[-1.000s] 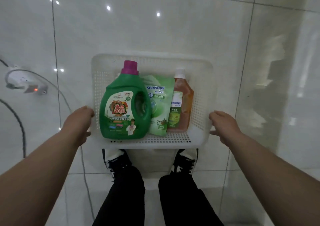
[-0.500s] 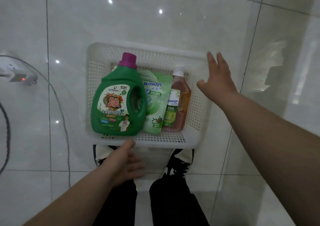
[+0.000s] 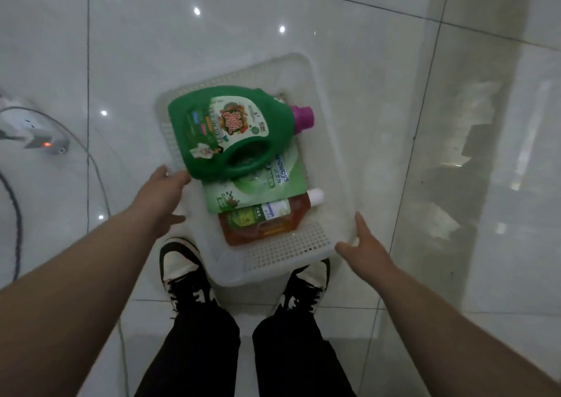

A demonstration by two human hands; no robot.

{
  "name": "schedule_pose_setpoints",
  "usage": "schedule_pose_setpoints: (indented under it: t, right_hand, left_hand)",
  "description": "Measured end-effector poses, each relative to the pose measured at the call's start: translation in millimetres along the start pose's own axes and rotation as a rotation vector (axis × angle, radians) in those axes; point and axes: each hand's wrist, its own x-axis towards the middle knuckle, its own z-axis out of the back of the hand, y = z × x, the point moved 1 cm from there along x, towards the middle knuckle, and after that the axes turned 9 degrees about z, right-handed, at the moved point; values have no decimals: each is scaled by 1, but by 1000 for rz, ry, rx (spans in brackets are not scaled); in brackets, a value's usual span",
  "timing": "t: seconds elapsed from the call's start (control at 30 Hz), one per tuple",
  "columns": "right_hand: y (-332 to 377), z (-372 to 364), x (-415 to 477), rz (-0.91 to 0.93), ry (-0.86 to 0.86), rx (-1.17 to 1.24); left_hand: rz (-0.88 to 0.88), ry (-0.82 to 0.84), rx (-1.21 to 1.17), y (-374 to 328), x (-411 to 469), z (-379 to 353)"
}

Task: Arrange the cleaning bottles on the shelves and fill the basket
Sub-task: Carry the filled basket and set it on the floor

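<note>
Head view
Basket (image 3: 288, 246): on the floor (image 3: 182, 47) at 12 o'clock from the shoes (image 3: 182, 270). It has turned about a quarter since 0.5 s ago.
Green bottle (image 3: 239, 129): lies flat in the far end of the basket; its purple cap, at 12 o'clock before, now points to 3 o'clock.
Pouch (image 3: 267, 188): lies under the green bottle's near edge.
Orange bottle (image 3: 267, 223): nearest the shoes, white cap to 3 o'clock.
Left hand (image 3: 161, 196): at the basket's 9 o'clock rim, fingers loose and spread, gripping nothing.
Right hand (image 3: 364, 249): at the 5 o'clock corner, fingers straight; contact with the rim uncertain.
Meaning: basket looks filled and set down, both hands letting go.
Shelves: not in view.
</note>
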Motion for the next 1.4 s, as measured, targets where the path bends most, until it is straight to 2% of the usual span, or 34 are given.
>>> schedule_pose_setpoints:
  t: [0.1,0.2,0.4,0.47,0.6,0.73,0.87,1.07,1.4]
  right_hand:
    - [-13,-39,-24,-98,59,168]
    - [-15,-59,-33,-165,56,401]
    - [-9,-73,-28,-362,-32,754]
    - [-3,-72,-25,-367,-45,795]
    - [6,-71,-21,-342,-57,798]
    - [27,-60,-12,-301,-56,869]
    - [60,-37,7,-304,-28,928]
    - [116,14,49,-272,56,825]
    - [196,74,105,-184,25,679]
  left_hand:
    - [-27,25,119,-22,3,3]
    - [-23,23,153,-15,-1,1]
    - [285,99,244,90,-37,6]
    - [356,132,195,117,-46,4]
    - [352,122,4,117,-38,-11]
    - [353,143,-41,95,-35,-12]
    - [299,201,46,53,-32,-2]
    - [213,166,142,-25,-30,1]
    - [156,167,137,-145,-13,-17]
